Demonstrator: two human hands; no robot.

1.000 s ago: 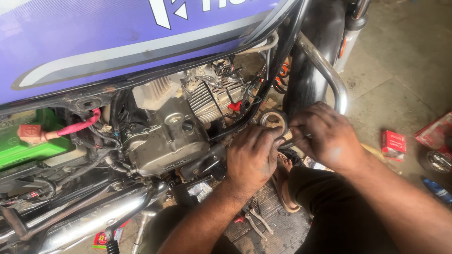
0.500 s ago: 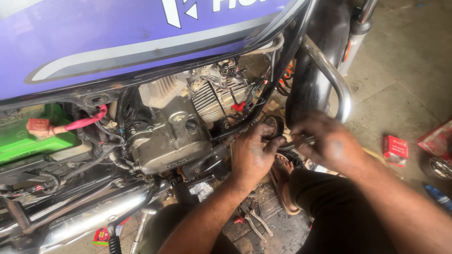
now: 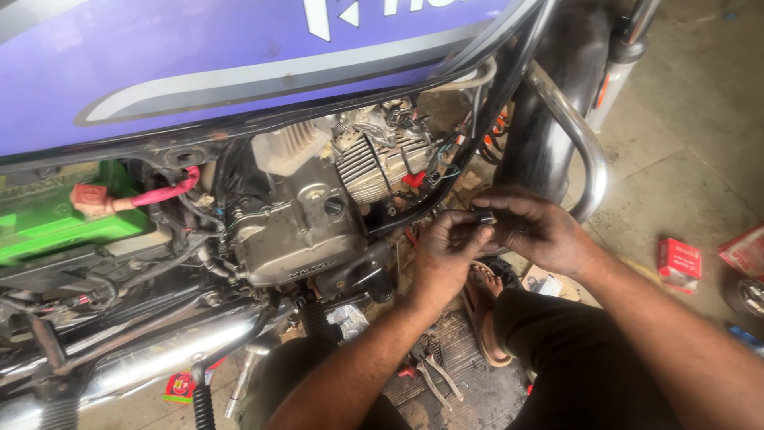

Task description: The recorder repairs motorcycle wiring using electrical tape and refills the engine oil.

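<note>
My left hand (image 3: 446,251) and my right hand (image 3: 537,231) meet just in front of a motorcycle's grey engine (image 3: 306,219), beside the black frame tube (image 3: 446,191). Their fingertips pinch a small dark part (image 3: 483,216) between them; what it is cannot be made out. Both hands are greasy. The blue fuel tank (image 3: 239,56) spans the top of the view. The black front tyre (image 3: 553,119) and a chrome crash guard (image 3: 585,151) stand right behind my right hand.
A green battery (image 3: 48,223) with a red cable sits at the left. The chrome exhaust pipe (image 3: 151,362) runs along the bottom left. Pliers (image 3: 434,374) lie on the floor by my sandalled foot (image 3: 481,310). Small red boxes (image 3: 679,259) rest on the concrete at right.
Both hands have lifted slightly away from the frame tube and come together, fingertips now closed on the small dark part. The view has shifted a little left.
</note>
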